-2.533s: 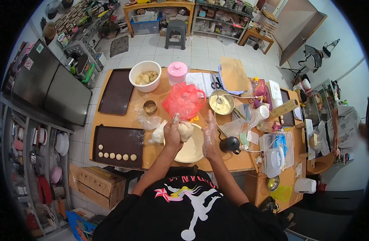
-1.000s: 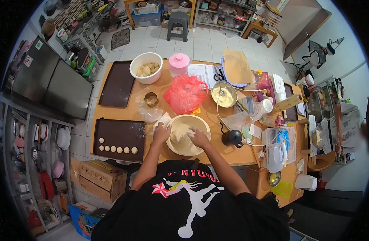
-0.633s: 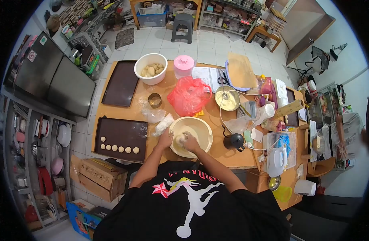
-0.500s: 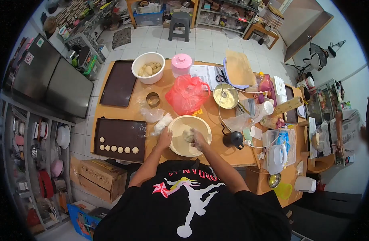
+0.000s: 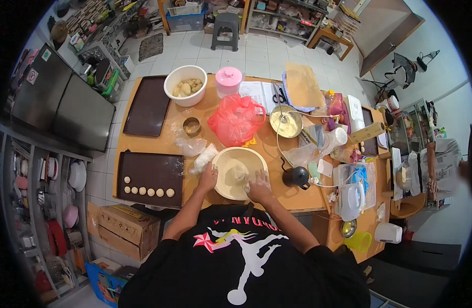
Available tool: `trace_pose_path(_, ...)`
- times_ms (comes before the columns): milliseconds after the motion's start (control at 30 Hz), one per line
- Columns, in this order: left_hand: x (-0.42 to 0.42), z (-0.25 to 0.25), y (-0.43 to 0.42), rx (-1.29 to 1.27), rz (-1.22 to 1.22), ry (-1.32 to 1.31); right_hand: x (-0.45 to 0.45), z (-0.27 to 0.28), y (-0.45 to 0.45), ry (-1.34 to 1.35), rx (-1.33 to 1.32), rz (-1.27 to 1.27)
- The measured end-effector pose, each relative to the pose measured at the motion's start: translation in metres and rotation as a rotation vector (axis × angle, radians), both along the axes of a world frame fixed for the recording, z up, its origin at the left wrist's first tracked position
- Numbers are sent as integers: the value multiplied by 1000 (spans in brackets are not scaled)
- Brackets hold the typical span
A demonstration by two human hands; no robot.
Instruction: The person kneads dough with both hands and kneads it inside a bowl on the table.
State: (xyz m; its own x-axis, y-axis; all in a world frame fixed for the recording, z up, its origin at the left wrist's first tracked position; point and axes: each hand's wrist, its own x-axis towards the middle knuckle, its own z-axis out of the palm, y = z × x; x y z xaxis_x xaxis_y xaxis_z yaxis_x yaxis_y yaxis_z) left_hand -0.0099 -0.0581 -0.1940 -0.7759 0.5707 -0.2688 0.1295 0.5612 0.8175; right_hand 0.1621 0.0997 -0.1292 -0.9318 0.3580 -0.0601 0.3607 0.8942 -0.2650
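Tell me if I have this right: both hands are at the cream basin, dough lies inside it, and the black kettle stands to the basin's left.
Not quite: the head view shows the black kettle to the basin's right, near the right hand. The rest holds: both hands are at the cream basin, and dough lies inside it.

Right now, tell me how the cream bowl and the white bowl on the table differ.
The cream bowl is yellowish, while the white bowl is plain white. The cream bowl holds a pale dough lump; the white bowl holds a pile of rounded lumps. The cream bowl sits by the near edge with the left hand and right hand at it; the white bowl sits by the far edge, untouched. Both are round and open-topped.
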Motion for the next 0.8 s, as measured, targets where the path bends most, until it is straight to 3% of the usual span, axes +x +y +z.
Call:
trace_pose_path(67, -4, -11, 0, -11, -20, 37, 4, -10, -4, -68, 32, 42)
trace_pose_path(167, -3, -26, -2, 87, 7, -30, -9, -7, -10, -26, -141, -70)
trace_pose_path(367, -1, -9, 0, 40, 11, -8, -56, -4, 5, -21, -477, -57)
trace_pose_path(467, 0, 0, 0, 57, -1, -24, -75, -20, 2, 285, -348, -41)
trace_pose_path(567, 3, 7, 1, 91, 11, -34, -76, -41, -6, 187, -258, 86)
trace_pose_path(667, -1, -3, -2, 48, -18, 19, -69, -9, -8, 76, -211, 151)
trace_pose_path(800, -1, -18, -2, 53, 7, 34, -48, -28, -16, 85, -222, 43)
